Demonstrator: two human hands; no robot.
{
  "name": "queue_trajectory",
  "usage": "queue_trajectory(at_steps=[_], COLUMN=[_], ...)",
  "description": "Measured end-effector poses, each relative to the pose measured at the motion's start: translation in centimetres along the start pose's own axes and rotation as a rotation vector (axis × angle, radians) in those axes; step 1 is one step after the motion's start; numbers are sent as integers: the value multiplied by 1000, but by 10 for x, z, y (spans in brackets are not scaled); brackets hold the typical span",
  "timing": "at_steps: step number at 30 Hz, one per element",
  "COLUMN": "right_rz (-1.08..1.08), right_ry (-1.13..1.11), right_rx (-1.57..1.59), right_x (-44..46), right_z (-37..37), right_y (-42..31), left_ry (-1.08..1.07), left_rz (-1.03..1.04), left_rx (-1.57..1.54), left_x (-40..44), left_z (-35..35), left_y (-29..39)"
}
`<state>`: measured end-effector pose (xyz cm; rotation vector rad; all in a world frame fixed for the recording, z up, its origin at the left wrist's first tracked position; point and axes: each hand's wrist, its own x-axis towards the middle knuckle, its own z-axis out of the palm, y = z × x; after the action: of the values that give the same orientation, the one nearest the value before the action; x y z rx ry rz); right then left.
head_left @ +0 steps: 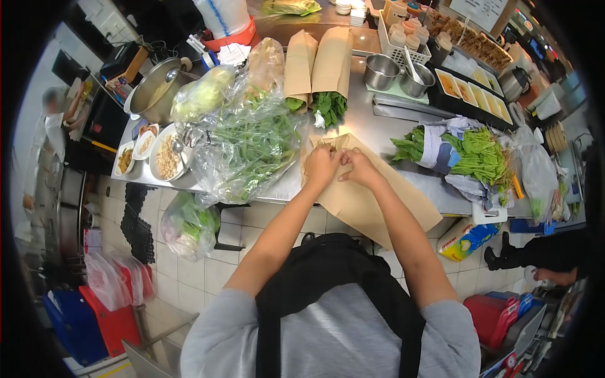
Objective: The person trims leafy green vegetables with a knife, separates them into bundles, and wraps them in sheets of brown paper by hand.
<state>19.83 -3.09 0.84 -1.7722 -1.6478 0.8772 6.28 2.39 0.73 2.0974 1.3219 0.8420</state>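
A large sheet of brown paper lies slanted on the steel table and hangs over its front edge. At its upper end, my left hand is closed with bent fingers on the paper's edge. My right hand pinches the paper right beside it, fingertips close together. What lies under my fingers is partly hidden. Just beyond stand two brown paper wraps with green leaves sticking out of their near ends. Left of my hands sits a clear plastic bag of leafy greens.
At right lie greens wrapped in printed paper. Metal pots and a black tray of food containers stand behind. Bowls and a big pot are at left. Another person stands far left; a co-worker's hand shows at right.
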Motion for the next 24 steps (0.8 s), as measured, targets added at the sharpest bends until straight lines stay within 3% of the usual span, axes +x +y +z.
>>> queue_trajectory(at_steps=[5, 7, 8, 10, 11, 13, 17, 19, 24], right_rz=[-38, -36, -35, -62, -65, -293, -276, -238, -233], right_ry=[25, 44, 42, 16, 16, -69, -249, -403, -324], right_rx=[-13, -37, -32, -46, -40, -106, -253, -538, -539], right_x=[-7, -11, -12, -9, -7, 0, 13, 18, 6], right_z=[3, 4, 3, 0, -2, -6, -14, -9, -10], right_y=[1, -2, -4, -9, -8, -7, -29, -38, -56], left_ry=[142, -163, -165, 60, 60, 21, 4, -68, -14], left_rz=[-180, -236, -239, -5, -5, 248, 325, 244, 272], left_rx=[-60, -23, -19, -10, -3, 15, -35, -18, 40], left_x=[37, 48, 44, 36, 25, -2, -31, -34, -35], left_z=[15, -3, -5, -11, -14, -21, -18, -16, -15], left_y=[-14, -16, -15, -14, -14, -17, -33, -30, -29])
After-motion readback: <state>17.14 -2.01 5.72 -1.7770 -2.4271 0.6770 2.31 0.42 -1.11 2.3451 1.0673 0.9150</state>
